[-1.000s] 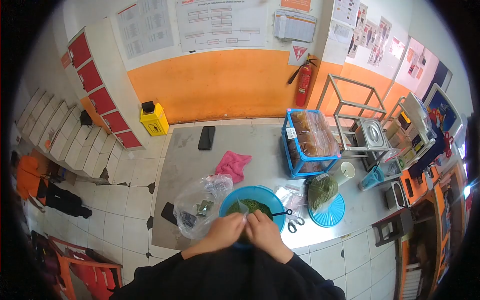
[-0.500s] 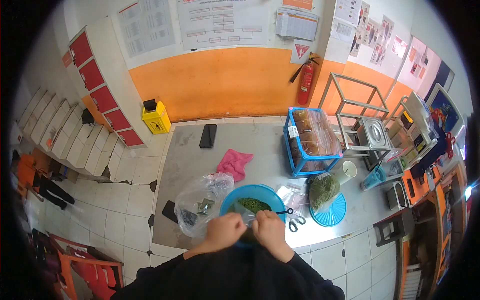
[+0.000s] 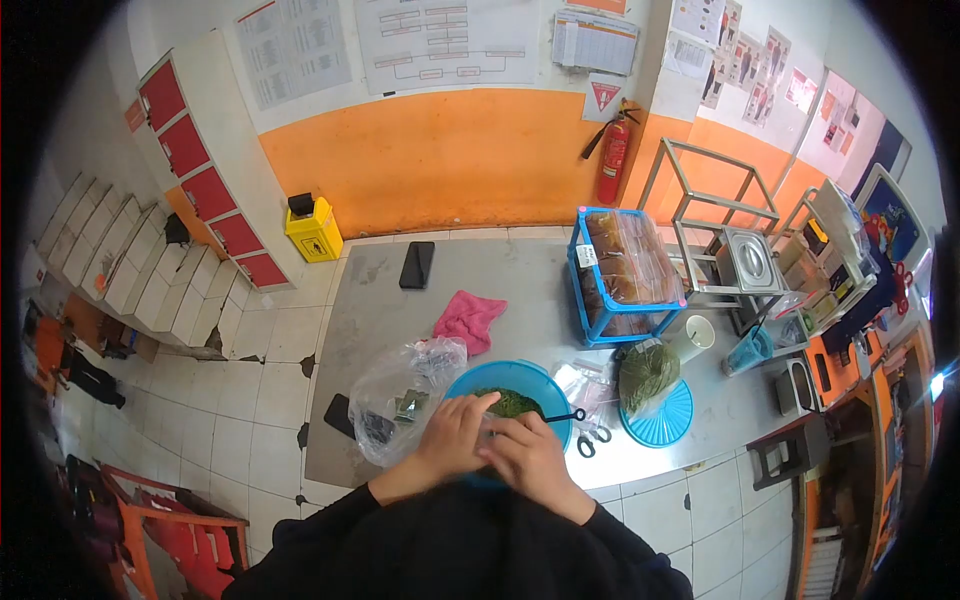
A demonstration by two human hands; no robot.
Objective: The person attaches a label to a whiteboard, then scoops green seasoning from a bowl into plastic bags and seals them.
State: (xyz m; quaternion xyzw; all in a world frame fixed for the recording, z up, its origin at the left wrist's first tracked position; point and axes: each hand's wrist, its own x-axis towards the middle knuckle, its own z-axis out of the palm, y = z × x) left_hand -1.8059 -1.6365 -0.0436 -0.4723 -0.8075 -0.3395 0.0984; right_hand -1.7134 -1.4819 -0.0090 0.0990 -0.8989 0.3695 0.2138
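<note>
A blue tub (image 3: pixel 545 378) of finely chopped green leaves (image 3: pixel 515 404) stands at the table's near edge. Over its near side, my left hand (image 3: pixel 455 435) and my right hand (image 3: pixel 530 455) meet with bent fingers. Both pinch what looks like a small clear plastic bag, mostly hidden by the fingers. A black-handled utensil (image 3: pixel 565 417) leans out over the tub's right rim. Black-handled scissors (image 3: pixel 590 441) lie right of the tub, near flat clear plastic bags (image 3: pixel 583 388). To the left sits a large crumpled clear bag (image 3: pixel 385 385) with a green packet (image 3: pixel 411 405) in it.
A bag of green leaves (image 3: pixel 648 378) rests on a blue lid (image 3: pixel 672 420). Behind stand a blue crate (image 3: pixel 600 328) of brown packs and a white cup (image 3: pixel 693 337). A pink cloth (image 3: pixel 469 321) and two phones, one black phone (image 3: pixel 417 265) farther back, lie on the metal table (image 3: pixel 530 290).
My fists have loosened and drawn together over the tub, fingers now extended and bent toward each other. The person at the far left has moved farther left.
</note>
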